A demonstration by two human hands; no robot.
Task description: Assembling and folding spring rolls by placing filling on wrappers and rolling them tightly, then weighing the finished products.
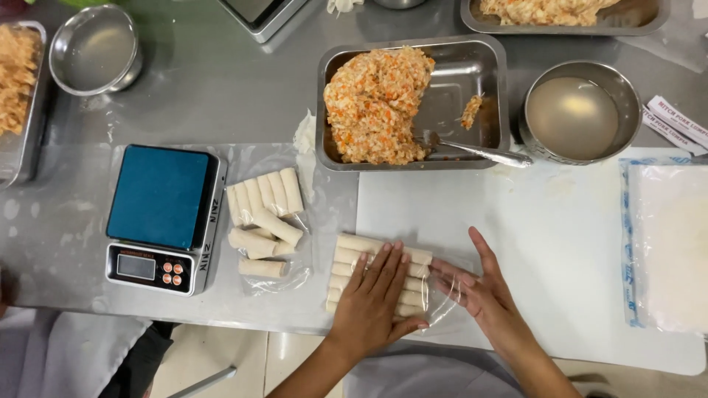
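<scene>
My left hand (377, 301) lies flat, fingers spread, on a row of several pale spring rolls (352, 254) inside a clear plastic bag (442, 308) at the near edge of the steel table. My right hand (483, 289) is just right of it, fingers stretched out against the bag's loose open end. Both hands rest at the left edge of a white cutting board (560, 250).
A second bag of rolls (264, 221) lies beside a blue-topped digital scale (161, 215). Behind are a steel tray (472, 70) of orange-flecked filling with a spoon (483, 153), a bowl of cloudy liquid (575, 114), an empty bowl (94, 50), and a wrapper pack (667, 247) at right.
</scene>
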